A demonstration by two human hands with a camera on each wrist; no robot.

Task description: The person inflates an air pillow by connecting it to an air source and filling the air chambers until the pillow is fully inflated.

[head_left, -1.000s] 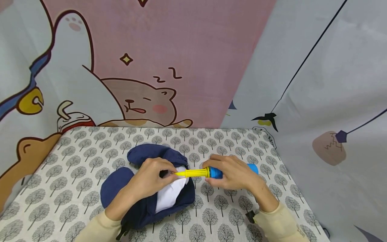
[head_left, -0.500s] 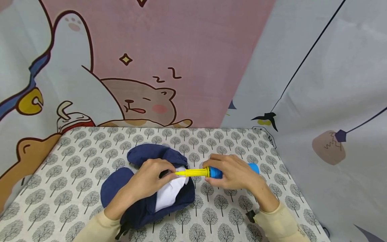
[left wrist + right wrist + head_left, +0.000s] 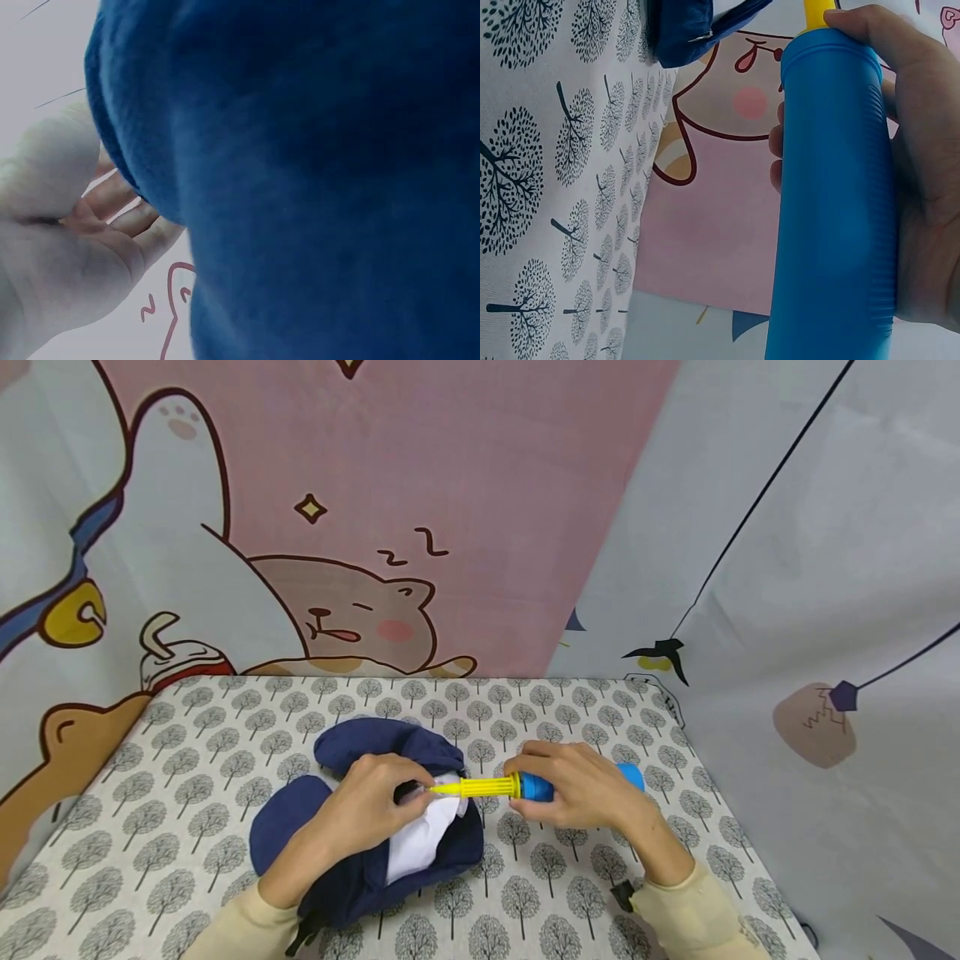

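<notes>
A blue hand air pump [image 3: 536, 787] with a ribbed yellow nozzle [image 3: 486, 787] lies level in my right hand [image 3: 581, 785], whose fingers wrap round its barrel. The right wrist view shows the blue barrel [image 3: 832, 187] up close, with the thumb near the yellow end. My left hand [image 3: 372, 799] pinches at the nozzle's pointed tip, over a navy cloth item [image 3: 360, 885]. White material [image 3: 420, 842] shows in the cloth's opening. What exactly sits between the left fingertips is too small to tell. Navy cloth [image 3: 322, 187] hides much of the left wrist view.
A table covered with tree-print cloth [image 3: 517, 902] lies beneath everything. Printed cartoon curtains [image 3: 480, 527] hang behind and at the sides. Near the right sleeve [image 3: 697, 910] there is a small black object [image 3: 622, 896]. A dark strap end [image 3: 303, 935] pokes out beside the left sleeve.
Both hands keep nearly the same place and hold. The head view has shifted very slightly; the yellow tip stays at the left fingertips.
</notes>
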